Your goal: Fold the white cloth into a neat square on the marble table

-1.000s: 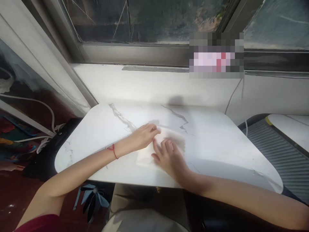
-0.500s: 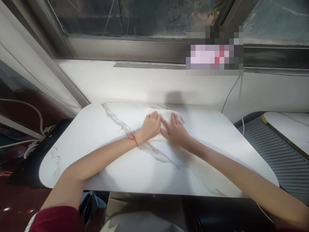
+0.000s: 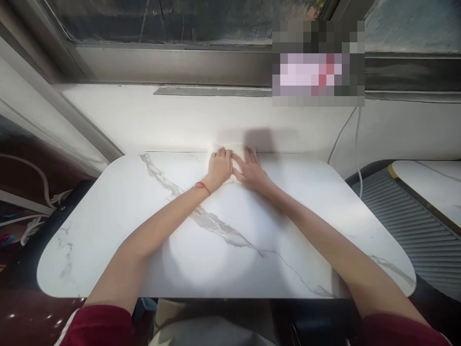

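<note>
A creamy white cloth (image 3: 236, 148) lies flat at the far edge of the white marble-patterned table (image 3: 151, 274), against the wall. My left hand (image 3: 220, 167), with a red string bracelet (image 3: 202, 187) at its wrist, presses on the cloth's left part with its fingers bent and close together. On the right part lies my right hand (image 3: 252, 171), fingers spread and thumb pointing toward the left hand. Both hands cover much of the cloth, and their thumb sides almost meet over it.
Behind the table rises a white wall (image 3: 173, 120) below a metal-framed window (image 3: 173, 65). A white cable (image 3: 357, 144) hangs down at the right, beside a grey ribbed surface (image 3: 406, 221). White cables (image 3: 34, 228) lie at the left. A curtain (image 3: 46, 110) hangs there too.
Both hands have slid the cloth away from me and slightly left, from the table's far half up to its edge at the wall. My arms are stretched further forward.
</note>
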The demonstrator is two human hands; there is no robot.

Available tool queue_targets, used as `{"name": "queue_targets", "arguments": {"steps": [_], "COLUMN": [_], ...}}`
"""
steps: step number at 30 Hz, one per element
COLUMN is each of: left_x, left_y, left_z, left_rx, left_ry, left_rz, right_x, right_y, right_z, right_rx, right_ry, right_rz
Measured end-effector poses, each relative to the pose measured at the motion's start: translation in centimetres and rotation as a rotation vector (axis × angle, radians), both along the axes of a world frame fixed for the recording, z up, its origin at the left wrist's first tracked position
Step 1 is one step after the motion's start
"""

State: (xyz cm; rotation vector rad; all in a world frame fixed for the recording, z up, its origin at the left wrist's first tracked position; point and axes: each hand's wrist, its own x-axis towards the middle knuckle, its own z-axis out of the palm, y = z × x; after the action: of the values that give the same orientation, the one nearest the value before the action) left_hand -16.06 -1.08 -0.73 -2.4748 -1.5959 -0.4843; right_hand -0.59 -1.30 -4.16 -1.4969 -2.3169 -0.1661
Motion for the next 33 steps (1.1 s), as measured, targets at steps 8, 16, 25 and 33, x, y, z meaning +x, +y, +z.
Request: {"name": "queue_targets", "arguments": {"steps": [8,16,25,33], "left_x": [0.0,0.2,2.9,5.0], "left_y": [-0.8,-6.2,-18.3,-26.1], "left_z": [-0.3,-0.5,-0.1,1.0], "left_rx": [0.03,-0.005,-0.041,-0.016], "left_ry": [-0.068,-0.057,0.104,0.272], "left_rz": [0.021,-0.01,-0.219,-0.426], "right_x": [0.0,1.9,7.1,8.4], "right_y": [-0.4,-5.0,-19.2,-29.1], "right_z": [0.4,0.4,1.0,2.6], "right_rx": [-0.015,-0.071,-0.065,0.055], "right_ry": [0.044,0.061,0.027,-0.127], "right_rz": [-0.005,0.038,0.099,-0.081]}}
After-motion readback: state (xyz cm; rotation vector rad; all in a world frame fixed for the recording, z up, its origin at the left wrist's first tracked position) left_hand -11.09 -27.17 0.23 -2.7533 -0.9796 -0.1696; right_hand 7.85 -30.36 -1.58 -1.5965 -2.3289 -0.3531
